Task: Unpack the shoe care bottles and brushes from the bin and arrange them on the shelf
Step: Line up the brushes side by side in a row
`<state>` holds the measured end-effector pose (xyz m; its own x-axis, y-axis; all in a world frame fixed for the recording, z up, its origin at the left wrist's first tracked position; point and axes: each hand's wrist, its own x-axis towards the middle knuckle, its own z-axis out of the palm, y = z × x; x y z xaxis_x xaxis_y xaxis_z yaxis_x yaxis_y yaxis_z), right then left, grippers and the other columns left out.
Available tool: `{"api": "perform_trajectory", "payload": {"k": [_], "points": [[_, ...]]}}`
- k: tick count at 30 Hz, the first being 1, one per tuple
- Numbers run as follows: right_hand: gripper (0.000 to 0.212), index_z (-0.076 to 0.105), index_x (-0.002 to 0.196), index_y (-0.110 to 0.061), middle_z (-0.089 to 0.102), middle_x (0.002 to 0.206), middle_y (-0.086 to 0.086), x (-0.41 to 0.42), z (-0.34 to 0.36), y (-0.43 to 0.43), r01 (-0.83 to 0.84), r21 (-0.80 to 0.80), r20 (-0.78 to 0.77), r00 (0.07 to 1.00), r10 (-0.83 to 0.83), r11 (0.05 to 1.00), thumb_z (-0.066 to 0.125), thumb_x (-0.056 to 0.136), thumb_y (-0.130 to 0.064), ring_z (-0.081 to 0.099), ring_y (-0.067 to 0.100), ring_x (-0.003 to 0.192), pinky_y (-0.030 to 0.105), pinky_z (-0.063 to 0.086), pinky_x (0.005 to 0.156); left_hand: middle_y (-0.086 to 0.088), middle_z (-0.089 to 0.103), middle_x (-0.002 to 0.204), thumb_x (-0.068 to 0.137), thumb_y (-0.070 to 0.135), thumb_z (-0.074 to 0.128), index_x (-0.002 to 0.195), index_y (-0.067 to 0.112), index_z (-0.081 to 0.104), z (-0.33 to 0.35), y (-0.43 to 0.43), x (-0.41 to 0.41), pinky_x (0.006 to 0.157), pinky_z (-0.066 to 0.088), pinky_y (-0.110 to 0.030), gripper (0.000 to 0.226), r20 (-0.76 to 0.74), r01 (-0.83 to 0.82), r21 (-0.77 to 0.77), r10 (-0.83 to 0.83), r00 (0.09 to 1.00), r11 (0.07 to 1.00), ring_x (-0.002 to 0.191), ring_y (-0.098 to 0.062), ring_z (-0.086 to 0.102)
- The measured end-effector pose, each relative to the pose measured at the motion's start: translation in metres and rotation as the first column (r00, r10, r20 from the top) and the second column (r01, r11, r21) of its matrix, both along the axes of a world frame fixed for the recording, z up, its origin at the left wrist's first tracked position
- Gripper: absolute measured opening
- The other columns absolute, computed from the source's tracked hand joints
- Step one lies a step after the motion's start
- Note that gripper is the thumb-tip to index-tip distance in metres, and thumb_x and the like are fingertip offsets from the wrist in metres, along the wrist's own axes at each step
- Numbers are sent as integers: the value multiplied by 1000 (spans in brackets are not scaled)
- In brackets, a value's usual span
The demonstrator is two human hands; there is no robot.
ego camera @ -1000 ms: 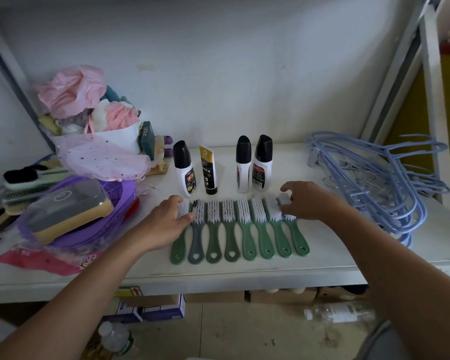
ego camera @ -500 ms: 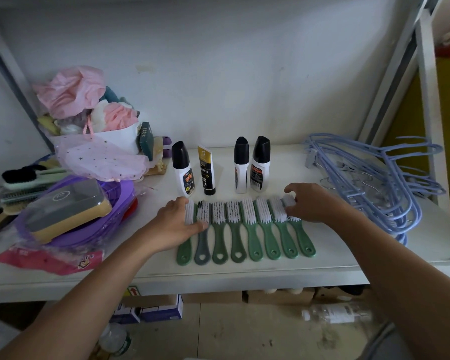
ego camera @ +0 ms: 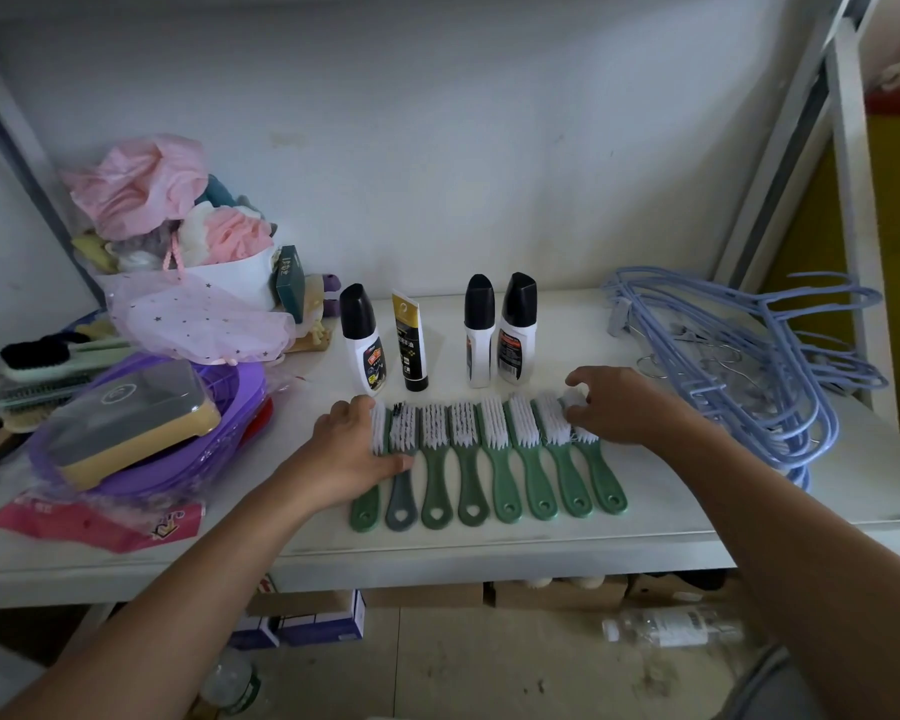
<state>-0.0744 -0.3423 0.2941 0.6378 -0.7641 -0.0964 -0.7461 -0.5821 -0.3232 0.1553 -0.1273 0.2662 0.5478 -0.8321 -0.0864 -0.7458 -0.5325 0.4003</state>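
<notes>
Left hand [ego camera: 352, 457] lies flat on the brushes [ego camera: 494, 433] at lower centre; right hand [ego camera: 619, 407] curls round the last one. Step seems straightening the row; next needs an even inward push.

Leftmost green plastic brush [ego camera: 363, 513]: neck under left hand [ego camera: 352, 454].
Rightmost green plastic brush [ego camera: 607, 483]: head under right hand [ego camera: 619, 407].

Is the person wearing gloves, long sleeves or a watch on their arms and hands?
No. The left hand and the right hand are bare, with no gloves, rings or watch to be seen. The left arm and right arm show no sleeves. Only a bit of grey cloth peeks in at the bottom right corner.
</notes>
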Motion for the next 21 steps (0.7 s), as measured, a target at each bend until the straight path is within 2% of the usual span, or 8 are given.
{"api": "perform_trajectory", "payload": {"k": [4, 6, 13, 21], "points": [[61, 50, 142, -20, 59, 136, 8, 2, -1, -1, 29, 21, 9, 1000, -29, 999, 56, 93, -56, 54, 26, 125, 38, 42, 100, -10, 38, 141, 84, 54, 70, 149, 16, 25, 0, 0, -1, 100, 38, -36, 88, 2, 3, -15, -3, 1000, 1000, 131, -27, 37], [68, 49, 142, -20, 59, 137, 7, 2, -1, -1, 22, 14, -3, 1000, -22, 1000, 59, 89, -61, 54, 26, 125, 38, 43, 99, -10, 38, 141, 84, 53, 70, 149, 15, 26, 0, 0, -2, 101, 38, -37, 87, 8, 2, -19, -2, 1000, 1000, 131, -27, 38], [68, 48, 143, -18, 59, 135, 7, 3, -3, -1, 3, -9, -26, 1000, -3, 1000, 63, 88, -56, 54, 26, 124, 37, 44, 98, -10, 42, 136, 85, 48, 71, 142, 13, 33, 0, 1, 0, 95, 39, -32, 76, 25, 10, -51, -9, 1000, 999, 126, -25, 43], [68, 48, 143, -18, 55, 142, 6, 7, 8, -3, -3, 1, -48, 999, 3, 1000, 63, 89, -56, 50, 25, 130, 39, 41, 104, -10, 42, 144, 88, 53, 66, 146, 14, 28, 5, 0, 5, 90, 43, -33, 80, -30, 19, -48, -21, 999, 999, 127, -25, 47]]}}
